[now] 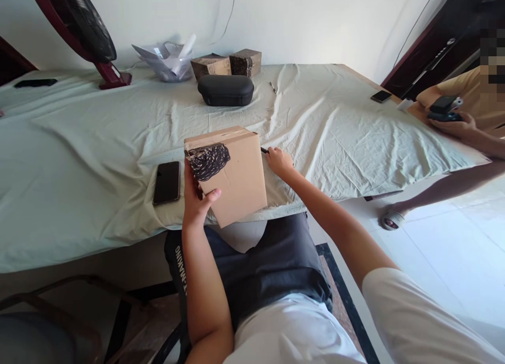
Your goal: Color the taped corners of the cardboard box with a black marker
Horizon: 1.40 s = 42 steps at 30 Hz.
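A brown cardboard box (236, 177) with a patch of black scribble near its top left stands tilted at the table's near edge. My left hand (196, 202) is closed round its lower left corner, thumb on the front face. My right hand (279, 161) rests on the sheet just right of the box, fingers curled round a thin black pen (264, 150) whose tip points toward the box. A black phone (167, 182) lies flat on the sheet left of the box.
A pale green sheet (79, 143) covers the table. At the back stand a black case (225, 90), two small brown boxes (226, 64), crumpled white paper (169, 59) and a red fan (84, 30). Another person (461, 122) sits at the right holding a dark device.
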Tool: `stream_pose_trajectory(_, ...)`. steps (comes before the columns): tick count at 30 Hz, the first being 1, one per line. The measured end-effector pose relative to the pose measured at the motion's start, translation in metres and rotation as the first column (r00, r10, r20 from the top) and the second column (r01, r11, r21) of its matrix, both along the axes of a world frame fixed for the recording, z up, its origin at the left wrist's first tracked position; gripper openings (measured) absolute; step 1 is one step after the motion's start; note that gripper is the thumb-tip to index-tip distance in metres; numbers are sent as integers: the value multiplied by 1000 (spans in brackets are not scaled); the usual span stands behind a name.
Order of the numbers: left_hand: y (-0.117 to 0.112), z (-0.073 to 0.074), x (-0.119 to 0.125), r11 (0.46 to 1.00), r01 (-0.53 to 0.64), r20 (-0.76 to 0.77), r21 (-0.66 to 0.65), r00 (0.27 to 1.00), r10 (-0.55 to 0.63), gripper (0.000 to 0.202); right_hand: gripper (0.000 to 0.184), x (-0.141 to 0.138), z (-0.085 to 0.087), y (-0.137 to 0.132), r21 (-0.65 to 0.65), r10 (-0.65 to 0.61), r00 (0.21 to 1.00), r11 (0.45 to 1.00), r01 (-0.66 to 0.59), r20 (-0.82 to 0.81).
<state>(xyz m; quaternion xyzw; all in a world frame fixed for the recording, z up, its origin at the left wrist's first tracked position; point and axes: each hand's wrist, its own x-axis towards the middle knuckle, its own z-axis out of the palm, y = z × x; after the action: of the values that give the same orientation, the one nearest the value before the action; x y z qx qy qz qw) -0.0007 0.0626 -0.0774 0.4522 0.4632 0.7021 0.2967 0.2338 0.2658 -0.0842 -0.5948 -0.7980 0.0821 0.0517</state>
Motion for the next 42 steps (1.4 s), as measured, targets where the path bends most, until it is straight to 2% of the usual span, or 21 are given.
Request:
stream_pose_trajectory(5, 1, -5, -3, 1000, -7, -38, 3, 999, 8, 122, 45, -2, 12, -4, -31, 28, 999, 999, -27, 38)
stream_pose_trajectory(6, 2, -7, -5, 1000, -12, -61, 8, 998, 12, 122, 49, 0, 16, -6, -45, 33, 998, 999, -31, 49)
stream_pose_trajectory(9, 7, -15, -10, 1000, -17, -139, 26, 990, 20, 128, 79, 16, 26, -17, -87, 58, 998, 995, -54, 38)
stream_pose_trajectory(10, 8, -17, -12, 999, -17, -156, 31, 988, 22, 130, 83, 23, 29, -21, -93, 67, 998, 993, -68, -16)
stream_pose_trajectory(12, 10, -19, -14, 999, -14, -180, 32, 983, 20, 130, 71, 35, 35, -30, -128, 35, 973, 990, -65, -229)
stream_pose_trajectory(13, 11, -19, -14, 999, -13, -192, 32, 981, 19, 129, 59, 41, 37, -34, -167, -4, 923, 984, -65, -385)
stream_pose_trajectory(14, 11, -19, -14, 999, -12, -205, 30, 979, 18, 129, 49, 45, 40, -38, -210, -47, 828, 974, -86, -558)
stream_pose_trajectory(15, 11, -18, -13, 1000, -12, -215, 25, 976, 17, 129, 43, 48, 44, -42, -238, -80, 686, 961, -138, -724)
stream_pose_trajectory(16, 11, -17, -11, 1000, -16, -219, 18, 976, 20, 129, 40, 50, 48, -48, -226, -92, 506, 951, -210, -858)
stream_pose_trajectory(18, 10, -13, -6, 999, -36, -211, -1, 977, 35, 129, 42, 49, 58, -60, -82, -40, 132, 941, -328, -990)
stream_pose_trajectory(19, 10, -10, -2, 998, -53, -206, -14, 977, 49, 129, 43, 46, 64, -67, 7, 6, -2, 943, -333, -1000)
stream_pose_trajectory(21, 8, -3, 7, 994, -104, -218, -30, 971, 95, 128, 45, 35, 77, -84, 132, 94, -140, 945, -299, -986)
stream_pose_trajectory(23, 3, 6, 17, 987, -161, -276, -21, 949, 149, 126, 44, 21, 91, -101, 219, 162, -198, 925, -311, -967)
stream_pose_trajectory(26, -7, 26, 30, 971, -237, -404, 32, 885, 230, 126, 32, 2, 110, -127, 381, 290, -288, 859, -343, -913)
stream_pose_trajectory(27, -11, 33, 34, 964, -261, -445, 50, 858, 256, 126, 32, -2, 115, -135, 434, 350, -287, 840, -325, -892)
stream_pose_trajectory(30, -22, 50, 43, 936, -341, -567, 91, 755, 330, 123, 33, -6, 129, -153, 450, 420, -162, 814, -366, -893)
stream_pose_trajectory(34, -30, 62, 49, 899, -431, -684, 74, 634, 360, 123, 11, -5, 142, -162, 494, 516, -58, 773, -397, -854)
stream_pose_trajectory(36, -31, 63, 52, 893, -445, -709, 67, 609, 357, 124, 3, -5, 147, -160, 537, 591, 20, 745, -395, -806)
stream_pose_trajectory(38, -31, 64, 54, 889, -450, -721, 79, 590, 363, 124, 5, -5, 150, -157, 549, 638, 98, 723, -420, -764)
stream_pose_trajectory(40, -31, 65, 57, 889, -451, -732, 86, 577, 364, 124, 9, -5, 150, -155, 530, 642, 162, 729, -433, -749)
stream_pose_trajectory(42, -32, 66, 59, 886, -455, -739, 86, 567, 363, 123, 9, -5, 149, -154, 492, 614, 231, 763, -420, -754)
